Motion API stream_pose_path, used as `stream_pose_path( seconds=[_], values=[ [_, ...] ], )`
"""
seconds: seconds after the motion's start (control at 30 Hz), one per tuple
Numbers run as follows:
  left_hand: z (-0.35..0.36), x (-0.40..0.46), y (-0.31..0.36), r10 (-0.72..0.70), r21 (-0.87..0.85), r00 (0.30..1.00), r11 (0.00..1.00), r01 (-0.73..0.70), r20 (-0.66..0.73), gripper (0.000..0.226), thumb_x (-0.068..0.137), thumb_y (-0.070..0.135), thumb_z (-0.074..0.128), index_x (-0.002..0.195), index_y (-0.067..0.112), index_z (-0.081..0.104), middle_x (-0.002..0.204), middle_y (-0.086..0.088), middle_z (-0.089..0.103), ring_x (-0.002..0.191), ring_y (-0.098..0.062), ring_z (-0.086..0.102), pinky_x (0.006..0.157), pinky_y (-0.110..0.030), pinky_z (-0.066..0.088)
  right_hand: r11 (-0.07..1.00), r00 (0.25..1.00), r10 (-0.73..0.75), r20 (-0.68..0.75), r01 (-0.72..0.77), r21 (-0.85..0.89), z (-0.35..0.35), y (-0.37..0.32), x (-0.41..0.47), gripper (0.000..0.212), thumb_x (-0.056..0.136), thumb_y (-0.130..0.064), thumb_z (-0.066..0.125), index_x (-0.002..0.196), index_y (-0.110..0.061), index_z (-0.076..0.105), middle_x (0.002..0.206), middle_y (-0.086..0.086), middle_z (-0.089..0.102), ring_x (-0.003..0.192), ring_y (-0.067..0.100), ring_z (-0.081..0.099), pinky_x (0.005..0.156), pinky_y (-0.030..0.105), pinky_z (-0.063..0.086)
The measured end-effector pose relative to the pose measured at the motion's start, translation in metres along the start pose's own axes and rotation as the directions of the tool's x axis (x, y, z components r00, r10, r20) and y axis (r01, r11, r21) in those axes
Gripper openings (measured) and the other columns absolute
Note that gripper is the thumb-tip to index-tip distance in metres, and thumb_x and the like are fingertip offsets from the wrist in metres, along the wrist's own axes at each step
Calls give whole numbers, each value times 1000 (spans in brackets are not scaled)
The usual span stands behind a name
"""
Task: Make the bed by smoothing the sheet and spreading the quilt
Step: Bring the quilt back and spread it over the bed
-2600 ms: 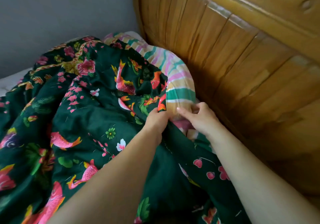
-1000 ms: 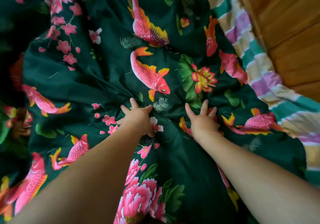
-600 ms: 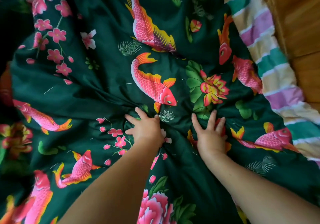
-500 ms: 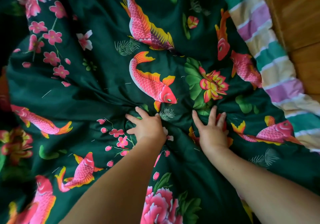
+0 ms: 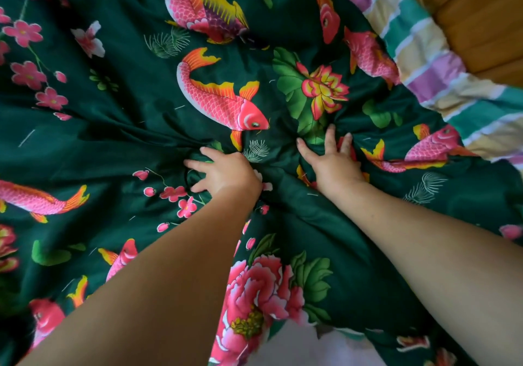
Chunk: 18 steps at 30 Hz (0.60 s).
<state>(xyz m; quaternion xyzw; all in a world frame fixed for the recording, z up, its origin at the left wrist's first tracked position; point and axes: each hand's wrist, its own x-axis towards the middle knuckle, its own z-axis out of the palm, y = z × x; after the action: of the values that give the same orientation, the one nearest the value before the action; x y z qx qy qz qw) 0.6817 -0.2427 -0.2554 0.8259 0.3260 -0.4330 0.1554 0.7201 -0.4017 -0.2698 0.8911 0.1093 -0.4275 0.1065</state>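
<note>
Quilt [image 5: 119, 144], dark green with pink fish and flowers, covers almost the whole bed and runs past the frame on three sides. We see the left hand [image 5: 223, 171] and right hand [image 5: 332, 161] pressed side by side into its middle, fingers spread wide, cloth puckering around them; whether any fold is pinched we cannot tell. A striped pillow [image 5: 424, 62] edges the wooden headboard [image 5: 481, 17] at upper right. Pale sheet [image 5: 305, 348] peeks out below.
</note>
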Motion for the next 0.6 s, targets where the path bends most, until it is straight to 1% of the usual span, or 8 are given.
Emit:
stream_pose_path(
  seconds=[0.2,0.3,0.37,0.43,0.47,0.53,0.57,0.6],
  values=[
    [-1,-3,1,-13,-31,999,999,12,-29,69,77,34,70,137,12,45,157,-17,0,139,-52,-4,96,-68,32,1000,1000,17,-11,-16,20,3,1,4,93,90,7,44,143,-55,-2,153,6,-32,141,43,-19,107,63,28],
    [1,-4,-3,21,-40,999,999,-22,-46,66,78,34,69,135,12,46,157,-17,2,139,-53,-4,96,-69,31,999,1000,7,-25,-6,39,5,4,9,90,92,-4,54,142,-57,0,154,6,-30,141,45,-18,109,62,25],
    [8,-7,-11,72,-61,993,995,-78,-98,60,81,36,65,134,17,47,155,-15,10,139,-52,-2,96,-70,31,999,998,1,-58,2,37,8,6,11,88,92,-8,56,142,-56,3,154,7,-28,141,47,-15,110,61,24],
    [13,-11,-21,162,-94,976,980,-176,-146,53,83,40,63,131,25,48,152,-11,18,140,-50,-3,99,-69,30,1000,998,-1,-68,3,30,4,5,13,86,93,-5,54,143,-55,6,155,7,-27,141,48,-13,110,60,25],
    [17,-16,-31,219,-94,959,967,-238,-177,54,83,41,65,131,28,47,151,-9,21,141,-48,-2,102,-67,28,1000,997,-1,-76,3,25,3,3,12,84,94,-2,50,144,-54,7,156,8,-26,141,48,-13,111,58,24],
    [19,-30,-49,337,-91,907,925,-370,-254,63,80,39,69,136,28,43,150,-7,25,142,-41,11,112,-57,24,1000,992,-12,-127,14,19,0,4,12,79,95,3,40,145,-51,11,157,10,-22,141,49,-10,114,54,19],
    [19,-43,-57,385,-105,874,896,-431,-297,63,80,35,69,137,26,43,149,-8,30,141,-36,22,113,-46,27,999,987,-35,-156,38,13,0,6,11,74,96,3,35,146,-49,15,158,12,-18,141,50,-7,115,53,17],
    [19,-58,-65,409,-134,846,870,-475,-343,59,81,31,68,136,23,46,146,-7,38,135,-30,34,108,-35,33,997,978,-78,-195,80,7,2,8,8,68,97,1,33,147,-44,20,158,14,-12,141,49,-3,116,51,15]
  ],
)
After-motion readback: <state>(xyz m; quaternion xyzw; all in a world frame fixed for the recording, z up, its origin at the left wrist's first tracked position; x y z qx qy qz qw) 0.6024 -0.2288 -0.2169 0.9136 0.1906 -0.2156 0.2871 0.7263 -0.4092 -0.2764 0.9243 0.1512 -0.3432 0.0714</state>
